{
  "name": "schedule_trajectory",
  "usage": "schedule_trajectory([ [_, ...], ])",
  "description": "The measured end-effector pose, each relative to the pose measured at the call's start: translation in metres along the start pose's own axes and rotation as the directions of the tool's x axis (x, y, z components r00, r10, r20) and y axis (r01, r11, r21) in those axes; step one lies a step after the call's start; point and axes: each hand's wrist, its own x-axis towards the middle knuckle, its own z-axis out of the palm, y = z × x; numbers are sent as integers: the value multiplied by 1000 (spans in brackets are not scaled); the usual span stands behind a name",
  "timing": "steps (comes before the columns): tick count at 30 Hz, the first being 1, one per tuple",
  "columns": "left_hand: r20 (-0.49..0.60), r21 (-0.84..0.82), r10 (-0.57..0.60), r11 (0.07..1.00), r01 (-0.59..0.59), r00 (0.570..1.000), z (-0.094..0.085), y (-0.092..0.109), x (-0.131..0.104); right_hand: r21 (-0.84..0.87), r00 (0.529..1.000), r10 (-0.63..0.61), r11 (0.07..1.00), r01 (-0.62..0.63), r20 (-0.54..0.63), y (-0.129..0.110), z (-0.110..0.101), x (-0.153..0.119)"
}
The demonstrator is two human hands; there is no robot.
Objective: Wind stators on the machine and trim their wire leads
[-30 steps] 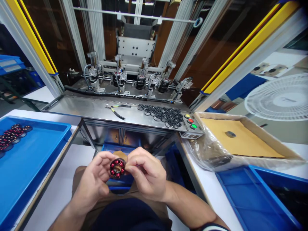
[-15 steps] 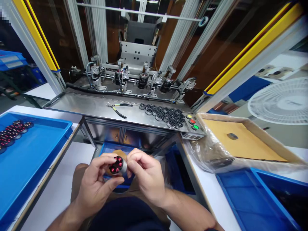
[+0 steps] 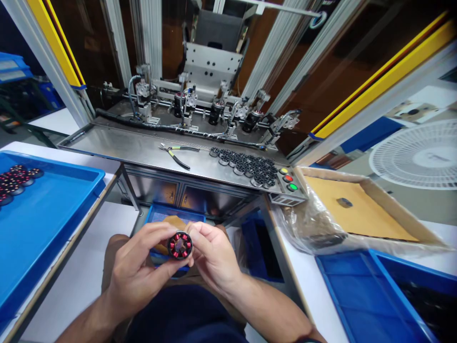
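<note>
A small round motor part point(image 3: 180, 245), with a black rim and red copper windings, faces up toward the camera. My left hand point(image 3: 143, 262) grips it from the left, fingers on top and thumb beneath. On its right side my right hand point(image 3: 213, 255) has thumb and fingertips pinched together against the part's edge; whatever lies between those fingertips is too small to make out. Both hands are over my lap, in front of a blue bin point(image 3: 157, 214) with brown paper.
Pliers point(image 3: 175, 153) and a pile of black rings point(image 3: 250, 166) lie on the metal bench point(image 3: 143, 147), before a machine with fixtures. Blue tray point(image 3: 53, 190) with wound parts at left; button box point(image 3: 291, 183), cardboard box point(image 3: 360, 178), blue bins and fan point(image 3: 421, 155) at right.
The held part has turned so its open wound face points at the camera, where before its silver side showed. My left fingers have shifted on it. The whole view has moved slightly.
</note>
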Motion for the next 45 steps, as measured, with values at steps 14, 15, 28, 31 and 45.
schedule_trajectory([
  [14,22,-172,-165,971,166,986,-6,4,-2,-83,983,-127,987,138,132,2,-4,2],
  [15,37,-186,-172,967,176,984,-7,5,-2,-112,976,-156,979,173,151,1,-3,2],
  [28,684,-586,-440,143,797,582,-2,11,21,-468,400,-470,-30,883,787,-53,-3,-2],
  [31,601,-645,-497,161,747,626,0,13,20,-441,387,-465,-6,898,796,-56,-10,-2],
  [45,484,-672,-549,265,692,681,4,10,16,-466,547,-564,296,834,619,-43,-18,6],
])
